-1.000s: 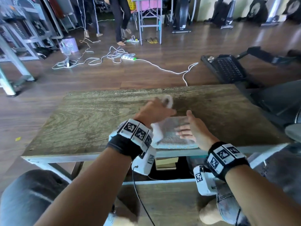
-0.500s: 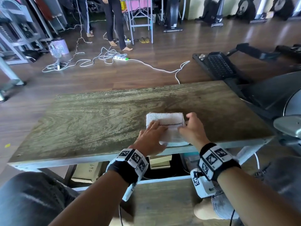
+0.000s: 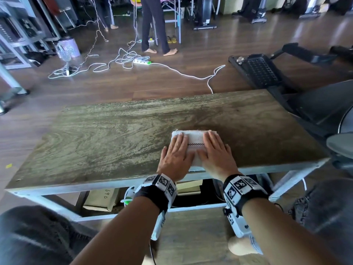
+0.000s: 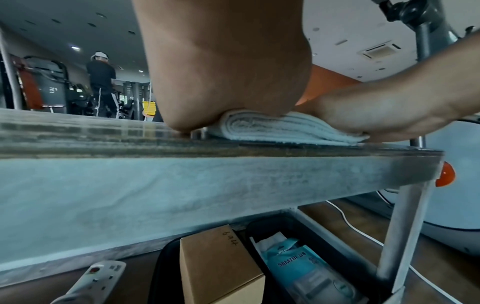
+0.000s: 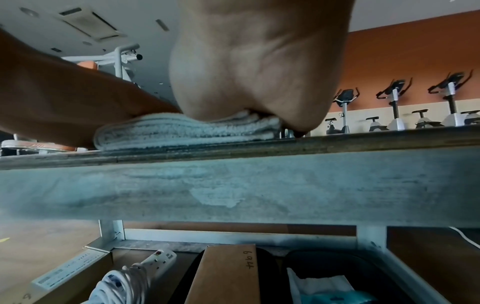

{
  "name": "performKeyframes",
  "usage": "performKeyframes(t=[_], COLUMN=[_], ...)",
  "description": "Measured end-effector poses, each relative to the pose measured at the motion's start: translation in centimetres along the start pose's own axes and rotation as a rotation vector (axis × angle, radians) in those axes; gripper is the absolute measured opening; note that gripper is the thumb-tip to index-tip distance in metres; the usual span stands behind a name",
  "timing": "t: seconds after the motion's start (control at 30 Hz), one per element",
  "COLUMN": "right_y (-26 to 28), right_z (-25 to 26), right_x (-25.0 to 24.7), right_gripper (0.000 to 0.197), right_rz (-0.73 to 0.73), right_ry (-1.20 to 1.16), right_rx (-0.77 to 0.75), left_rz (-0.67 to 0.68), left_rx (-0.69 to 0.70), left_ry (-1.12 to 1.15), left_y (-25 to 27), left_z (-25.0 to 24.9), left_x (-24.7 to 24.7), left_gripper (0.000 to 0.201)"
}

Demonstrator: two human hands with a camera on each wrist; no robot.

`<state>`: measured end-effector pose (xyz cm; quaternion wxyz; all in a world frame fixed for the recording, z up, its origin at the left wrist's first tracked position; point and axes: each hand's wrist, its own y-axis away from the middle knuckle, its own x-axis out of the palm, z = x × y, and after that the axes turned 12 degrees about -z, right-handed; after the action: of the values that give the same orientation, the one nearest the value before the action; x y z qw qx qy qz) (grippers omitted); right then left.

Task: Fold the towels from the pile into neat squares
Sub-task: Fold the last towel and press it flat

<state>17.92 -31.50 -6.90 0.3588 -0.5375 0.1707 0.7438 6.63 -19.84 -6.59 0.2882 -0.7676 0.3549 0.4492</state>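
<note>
Folded towel (image 3: 194,142) lies on the counter (image 3: 118,134), close to the near edge and right of centre, directly in front of the person. It is a compact white stack; the wrist views show several layers, with a rounded fold on the left end and looser edges toward the right.

Left hand (image 3: 176,158) rests flat on the left part of the towel, fingers (image 3: 180,143) straight and pointing away from the body. Right hand (image 3: 215,155) lies flat on the right part in the same way, fingers straight. Neither hand grips; both press down with palm and heel (the heels sit at the near edge of the towel, touching the counter in the wrist views). Between the hands a strip of towel shows a dark stitched band running left to right.

Key relation: the towel sits under both hands, not ahead of them. Its long axis looks to run left to right, though the hands hide its near edge. Both hands are equally near, one on each half.

Judgement: this looks like the flattening step on a finished fold. No pile of unfolded towels shows in any view, so how much of the task remains cannot be told. Lifting the hands quickly could let the looser right edges spring open.
</note>
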Motion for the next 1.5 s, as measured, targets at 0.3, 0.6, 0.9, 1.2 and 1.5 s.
performKeyframes(t=[0.3,0.6,0.9,1.2,1.5], right_y=[0.1,1.3,3.0,3.5,6.3], right_z=[-0.1,0.0,2.2,7.7,14.8], right_x=[-0.2,-1.5,-3.9,-7.3,-11.7], right_gripper=[0.066,0.07,0.071,0.074,0.025], right_rz=[0.03,0.113,0.062,0.09,-0.05], right_ry=[-0.081,-0.06,-0.322,-0.778,-0.902], right_rx=[0.119,0.158,0.265,0.562,0.309], left_rz=[0.032,-0.035,-0.144,-0.118,-0.334], left_rx=[-0.17,-0.229,-0.336,-0.444,-0.54], left_ry=[-0.024,0.035,0.221,0.935,0.977], left_y=[0.3,1.5,3.1,6.2,11.3], left_z=[2.3,1.6,0.0,-1.4,0.2], left_x=[-0.9,-1.9,-4.2,-13.4,-20.0], left_gripper=[0.069,0.061,0.029,0.013,0.029])
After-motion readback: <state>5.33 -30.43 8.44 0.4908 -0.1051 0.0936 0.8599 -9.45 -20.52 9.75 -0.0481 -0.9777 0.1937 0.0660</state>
